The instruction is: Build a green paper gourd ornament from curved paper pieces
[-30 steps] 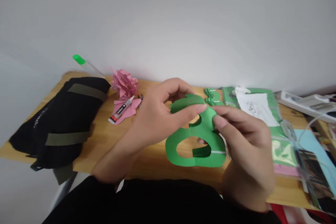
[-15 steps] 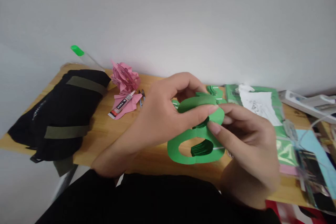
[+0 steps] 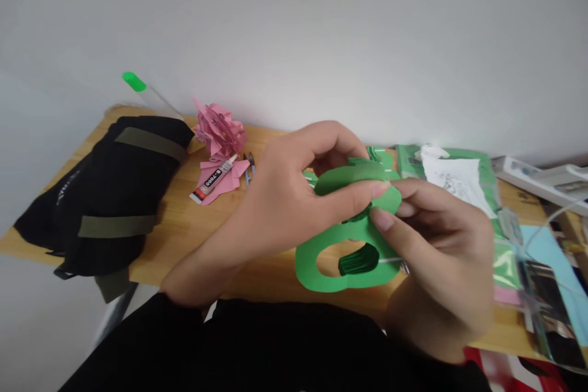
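Note:
Between my two hands is a green paper cutout with rounded outlines, an oval hole and a pleated green part showing through it. My left hand grips its upper portion, thumb across the front and fingers behind. From the right, my right hand pinches the same cutout at its edge, its thumb close to the left thumb tip. The fingers behind the paper are partly hidden. Past the hands, more green paper pieces lie on the wooden table.
Left on the table lies a black bag with olive straps. Near it are a crumpled pink paper bundle, a B-7000 glue tube on pink paper and a green-capped stick. Rightward are white paper, a power strip and a phone.
Both hands and the green paper cutout have shifted slightly to the right in the picture. The grip looks the same.

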{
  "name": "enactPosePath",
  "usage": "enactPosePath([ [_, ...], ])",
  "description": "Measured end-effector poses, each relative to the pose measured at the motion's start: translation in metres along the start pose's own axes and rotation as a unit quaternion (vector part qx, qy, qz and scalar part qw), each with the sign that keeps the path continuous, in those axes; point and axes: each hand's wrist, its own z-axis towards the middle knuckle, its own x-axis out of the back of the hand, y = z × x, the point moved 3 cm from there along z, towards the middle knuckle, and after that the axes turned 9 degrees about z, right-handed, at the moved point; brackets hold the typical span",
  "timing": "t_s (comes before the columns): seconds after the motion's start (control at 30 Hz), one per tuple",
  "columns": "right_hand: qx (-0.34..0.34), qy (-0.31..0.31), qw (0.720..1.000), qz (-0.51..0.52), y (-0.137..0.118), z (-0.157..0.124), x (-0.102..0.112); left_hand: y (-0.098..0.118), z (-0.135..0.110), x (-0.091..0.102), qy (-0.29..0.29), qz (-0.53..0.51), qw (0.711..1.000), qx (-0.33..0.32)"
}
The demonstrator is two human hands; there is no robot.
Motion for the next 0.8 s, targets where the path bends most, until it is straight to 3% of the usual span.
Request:
enactPosePath([
  [0.4, -0.005, -0.032, 0.999, 0.013, -0.001, 0.000, 0.001, -0.010, 0.000, -0.003, -0.016, -0.076, 0.996, 0.053],
  [0.63, -0.023, 0.017, 1.000, 0.006, 0.002, -0.001, 0.000, -0.011, -0.001, -0.002, -0.034, -0.101, 0.992, 0.074],
  [0.8, -0.080, -0.076, 0.988, 0.111, 0.011, 0.009, -0.002, -0.034, 0.011, -0.002, -0.022, -0.142, 0.981, 0.130],
])
